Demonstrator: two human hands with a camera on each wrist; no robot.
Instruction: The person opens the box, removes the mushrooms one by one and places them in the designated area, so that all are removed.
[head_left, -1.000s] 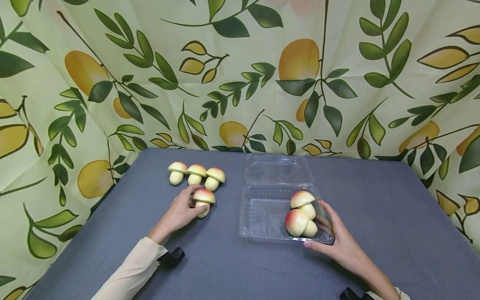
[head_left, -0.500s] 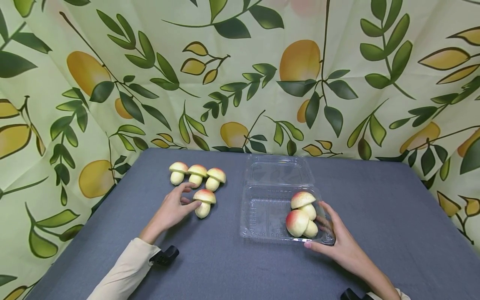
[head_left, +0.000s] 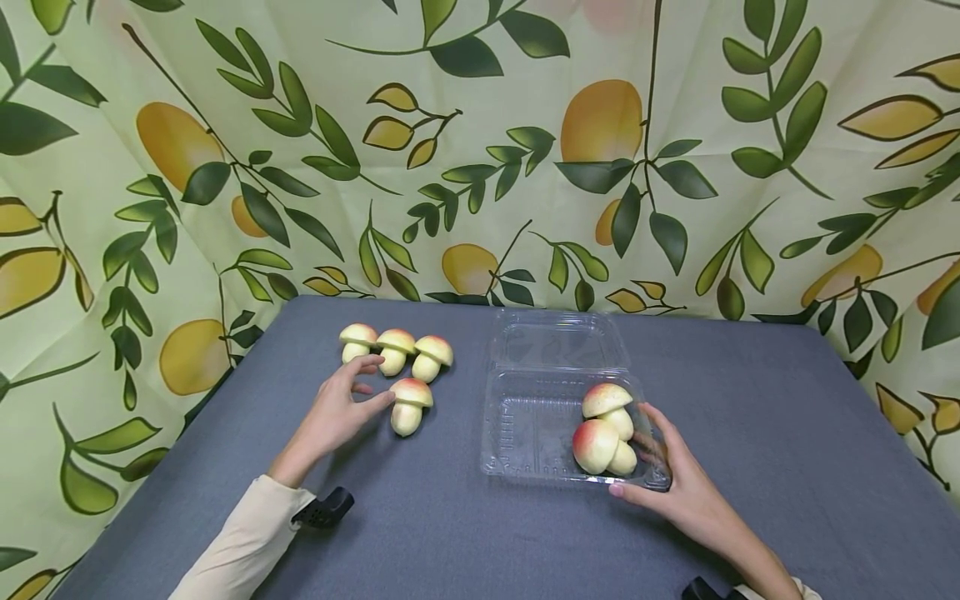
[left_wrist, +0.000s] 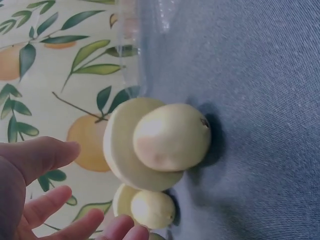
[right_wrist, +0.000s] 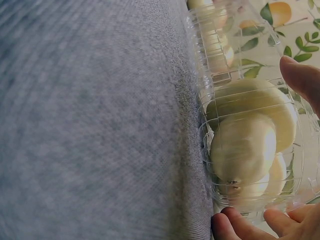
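Observation:
My left hand [head_left: 333, 414] is spread beside a mushroom [head_left: 407, 408] with a red-tinged cap and pale, thick stem. In the left wrist view, a gap shows between the thumb and that mushroom [left_wrist: 170, 137]. Three similar mushrooms [head_left: 394, 352] lie in a row just behind it, near the fingertips. On the right, my right hand [head_left: 686, 492] grips the near right corner of a clear plastic clamshell container [head_left: 525, 433], thumb at the front and fingers along the side. Two mushrooms [head_left: 596, 446] lie in its right part. The right wrist view shows them through the clear wall [right_wrist: 215, 60].
The container's lid [head_left: 558, 337] is folded back flat toward the far edge of the grey cloth-covered table [head_left: 465, 542]. Behind the table hangs a curtain [head_left: 480, 125] printed with leaves and fruit. Black wrist straps [head_left: 324, 508] sit at the sleeves.
My left hand let go of the front mushroom and drew back to the left with its fingers spread. That mushroom stays on the table. The right hand and container have not moved.

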